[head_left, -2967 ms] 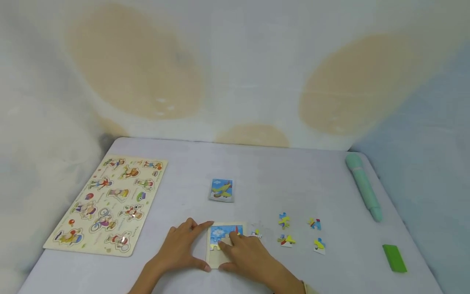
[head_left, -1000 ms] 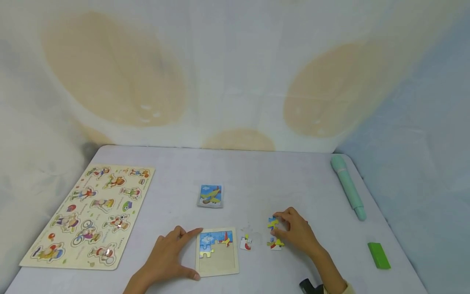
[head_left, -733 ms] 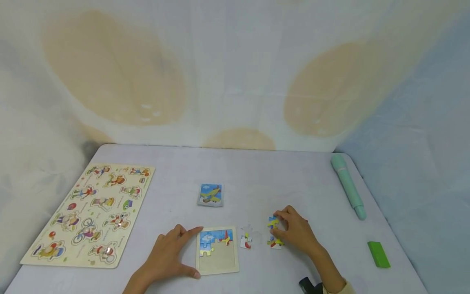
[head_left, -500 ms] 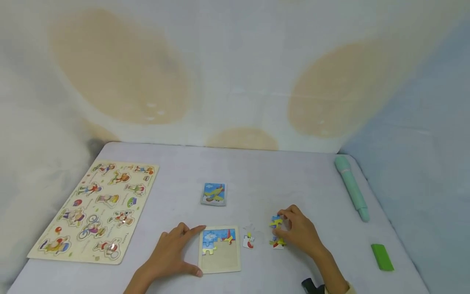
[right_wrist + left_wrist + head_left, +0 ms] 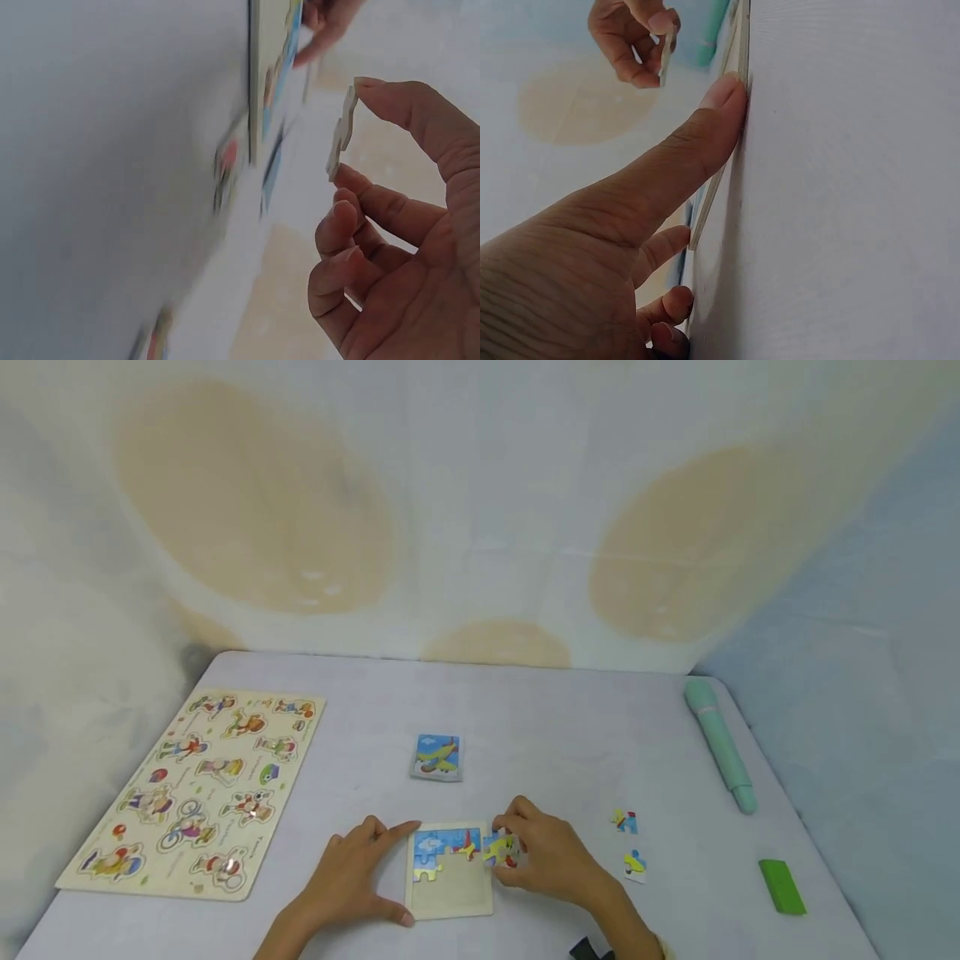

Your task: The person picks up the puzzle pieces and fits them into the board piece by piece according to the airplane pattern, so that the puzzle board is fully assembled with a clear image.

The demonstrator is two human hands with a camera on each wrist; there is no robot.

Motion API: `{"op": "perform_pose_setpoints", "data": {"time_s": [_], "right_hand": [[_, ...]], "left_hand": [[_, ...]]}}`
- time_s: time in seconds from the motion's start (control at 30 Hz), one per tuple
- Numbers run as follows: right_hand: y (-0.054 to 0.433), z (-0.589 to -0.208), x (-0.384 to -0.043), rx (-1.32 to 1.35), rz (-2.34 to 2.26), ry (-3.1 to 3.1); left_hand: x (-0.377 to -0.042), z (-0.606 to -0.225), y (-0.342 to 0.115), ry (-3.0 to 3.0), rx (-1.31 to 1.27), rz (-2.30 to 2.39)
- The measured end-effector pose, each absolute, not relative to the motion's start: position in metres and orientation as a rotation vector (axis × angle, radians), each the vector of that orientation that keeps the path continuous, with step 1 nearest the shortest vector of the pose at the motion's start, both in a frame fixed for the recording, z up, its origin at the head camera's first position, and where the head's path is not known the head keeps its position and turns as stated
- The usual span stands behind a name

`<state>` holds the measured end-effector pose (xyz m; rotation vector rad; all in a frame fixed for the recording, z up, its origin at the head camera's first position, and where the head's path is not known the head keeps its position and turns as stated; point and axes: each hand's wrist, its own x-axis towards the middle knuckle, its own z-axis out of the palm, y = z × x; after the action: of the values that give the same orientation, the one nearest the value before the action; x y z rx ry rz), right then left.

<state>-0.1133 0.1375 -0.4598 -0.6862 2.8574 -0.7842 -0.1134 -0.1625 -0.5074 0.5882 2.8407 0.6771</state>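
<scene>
In the head view my left hand (image 5: 345, 877) lies along the left side of a small wooden puzzle tray (image 5: 450, 906). Its straight index finger and thumb touch the two left corners; in the left wrist view the thumb (image 5: 682, 146) presses the tray's edge. Interlocked sky-blue pieces (image 5: 429, 843) fill the tray's upper part. My right hand (image 5: 551, 856), just off the tray's right side, pinches a blue and yellow jigsaw piece (image 5: 493, 850) between thumb and fingers; it appears edge-on in the right wrist view (image 5: 343, 135). Partly hidden beneath that hand is a loose piece with red (image 5: 513, 861).
Two loose jigsaw pieces, one upper (image 5: 624, 821) and one lower (image 5: 634, 865), lie to the right. Behind the tray is a small airplane picture (image 5: 437, 756). A large peg puzzle board (image 5: 195, 793) lies left; a mint-green stick (image 5: 722, 747) and green block (image 5: 782, 887) lie far right.
Earlier my right hand touched pieces inside the tray, then reached right to a loose blue and yellow piece. Now it has carried that piece left to the tray's side. My left hand stays at the tray.
</scene>
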Motion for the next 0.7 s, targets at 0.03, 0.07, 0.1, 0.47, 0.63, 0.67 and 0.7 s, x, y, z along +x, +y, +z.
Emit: {"op": "perform_pose_setpoints", "data": {"time_s": [0.03,0.07,0.1,0.47,0.63,0.67,0.7], "right_hand": [[0.13,-0.46,-0.114,-0.729,-0.774,2.833],[0.124,-0.461,-0.115,-0.757,-0.764,2.811],[0.118,-0.462,-0.115,-0.777,-0.747,2.798],[0.084,-0.471,-0.116,-0.807,-0.574,2.743],[0.077,-0.472,-0.117,-0.795,-0.49,2.745],[0.077,-0.473,-0.118,-0.789,-0.485,2.746],[0.076,-0.473,-0.118,-0.781,-0.489,2.743]], "left_hand": [[-0.113,-0.508,-0.163,2.843,0.585,0.682],[-0.112,-0.508,-0.164,2.849,0.586,0.685],[-0.111,-0.509,-0.164,2.856,0.589,0.689],[-0.111,-0.512,-0.165,2.853,0.635,0.72],[-0.11,-0.512,-0.166,2.852,0.631,0.717],[-0.11,-0.511,-0.166,2.852,0.631,0.719],[-0.11,-0.511,-0.167,2.852,0.632,0.72]]}}
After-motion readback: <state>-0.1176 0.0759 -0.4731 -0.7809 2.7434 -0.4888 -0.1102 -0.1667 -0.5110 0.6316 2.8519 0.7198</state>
